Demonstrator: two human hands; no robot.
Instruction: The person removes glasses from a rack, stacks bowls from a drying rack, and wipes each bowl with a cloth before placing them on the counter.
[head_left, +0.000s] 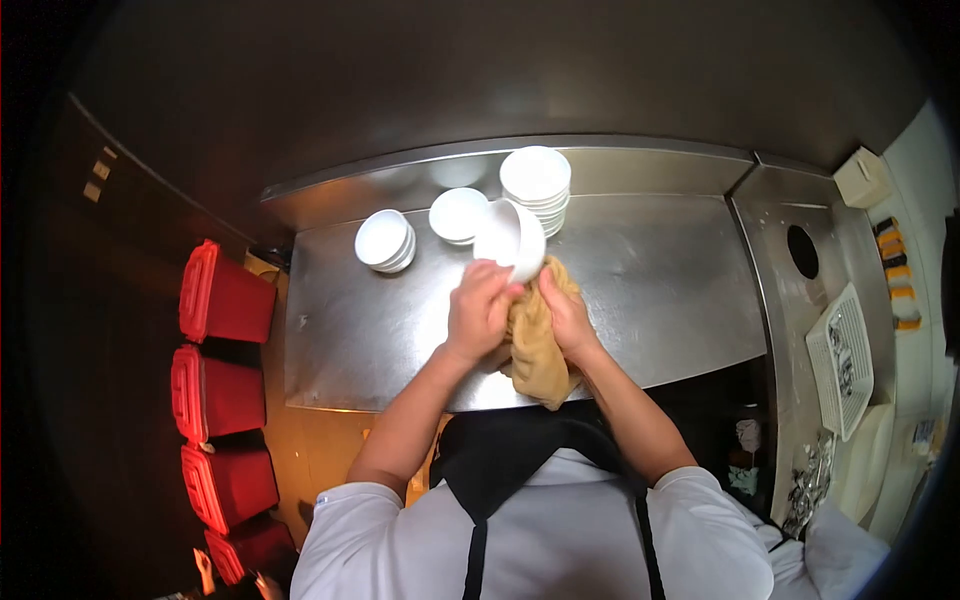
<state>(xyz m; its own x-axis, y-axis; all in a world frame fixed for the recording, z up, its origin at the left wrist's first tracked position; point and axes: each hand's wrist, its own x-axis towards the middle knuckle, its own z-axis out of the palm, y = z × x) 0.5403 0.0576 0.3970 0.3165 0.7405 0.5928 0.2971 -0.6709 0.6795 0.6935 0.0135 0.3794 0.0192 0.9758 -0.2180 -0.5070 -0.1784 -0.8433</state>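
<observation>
My left hand is closed on the near rim of a white bowl, which is tilted on its side above the counter. Close beside it, my right hand grips a tan cloth against the bowl's lower edge. The cloth hangs down toward the counter's front edge, and its folds hide some of my fingers. Beyond the held bowl stand a tall stack of white bowls, a shorter stack and, to the left, another small stack.
A steel counter lies under my hands, with a raised back edge. Several red lidded bins line the left side. At right, a white basket holds metal utensils. Another person's hand shows at bottom left.
</observation>
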